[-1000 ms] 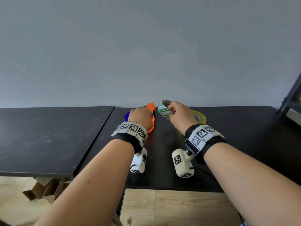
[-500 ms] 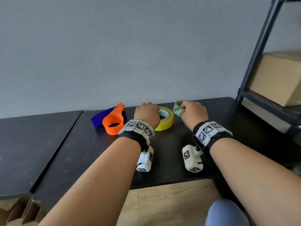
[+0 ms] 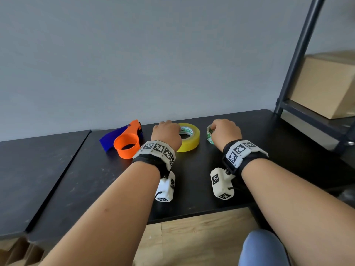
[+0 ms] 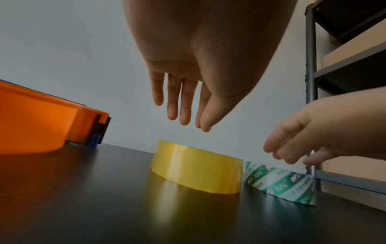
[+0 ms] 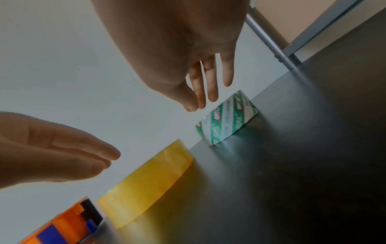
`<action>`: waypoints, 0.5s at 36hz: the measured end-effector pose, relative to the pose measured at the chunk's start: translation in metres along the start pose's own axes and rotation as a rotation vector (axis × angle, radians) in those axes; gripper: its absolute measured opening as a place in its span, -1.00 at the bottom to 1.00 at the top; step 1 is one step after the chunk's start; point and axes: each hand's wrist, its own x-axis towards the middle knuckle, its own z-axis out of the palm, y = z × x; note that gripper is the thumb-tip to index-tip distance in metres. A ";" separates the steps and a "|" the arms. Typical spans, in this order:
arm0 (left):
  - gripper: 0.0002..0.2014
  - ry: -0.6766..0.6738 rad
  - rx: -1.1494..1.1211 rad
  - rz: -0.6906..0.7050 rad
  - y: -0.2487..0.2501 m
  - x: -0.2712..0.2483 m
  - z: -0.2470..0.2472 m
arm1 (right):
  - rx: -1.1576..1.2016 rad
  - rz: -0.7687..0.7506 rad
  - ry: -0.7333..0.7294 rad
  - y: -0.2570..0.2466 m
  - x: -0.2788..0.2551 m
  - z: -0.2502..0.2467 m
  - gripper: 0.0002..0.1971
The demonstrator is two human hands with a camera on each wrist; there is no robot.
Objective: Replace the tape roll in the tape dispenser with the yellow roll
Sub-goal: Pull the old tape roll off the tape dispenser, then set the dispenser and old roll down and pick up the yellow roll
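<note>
Yellow tape roll (image 3: 189, 138) lies flat on the black table (image 3: 192, 192), near the back wall. My left hand (image 4: 183, 92) hangs just over it. The fingers are straight and loose, and they hold nothing. I see a gap between my fingertips and the top of the roll, so I am not touching it.

Just beside the yellow roll, on its right, sits the green and white tape roll (image 4: 279, 180). It lies flat on the table too. My right hand (image 5: 200, 74) hangs over it with loose fingers and holds nothing.

On the other side of the yellow roll lies the orange tape dispenser (image 3: 127, 142) with its blue handle (image 3: 111, 137). Its round orange cup has no roll in it.

So I think the swap is half done. The dispenser has no roll in it, and the yellow one is not in yet. I think my next move is to lower my left hand, take the yellow roll by its rim, and carry it to the orange cup. It has to go on straight, or it may jam.
</note>
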 end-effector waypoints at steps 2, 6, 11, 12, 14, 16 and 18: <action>-0.65 0.004 0.011 -0.019 -0.005 -0.001 -0.003 | 0.066 -0.023 0.018 -0.008 0.001 -0.001 -0.65; -0.64 -0.011 0.084 -0.085 -0.019 -0.005 -0.009 | 0.183 -0.094 0.030 -0.029 0.000 -0.002 -0.65; -0.70 -0.065 0.181 -0.196 -0.047 -0.012 -0.018 | 0.279 -0.179 0.024 -0.062 -0.006 0.005 -0.67; -0.71 -0.077 0.178 -0.235 -0.054 -0.014 -0.019 | 0.284 -0.188 0.012 -0.067 -0.008 0.007 -0.67; -0.71 -0.089 0.132 -0.319 -0.069 -0.018 -0.019 | 0.293 -0.199 -0.018 -0.078 -0.011 0.012 -0.67; -0.68 -0.088 0.098 -0.349 -0.082 -0.023 -0.018 | 0.297 -0.203 -0.045 -0.087 -0.014 0.017 -0.66; -0.66 -0.048 0.105 -0.306 -0.093 -0.027 -0.014 | 0.283 -0.202 -0.059 -0.095 -0.018 0.021 -0.66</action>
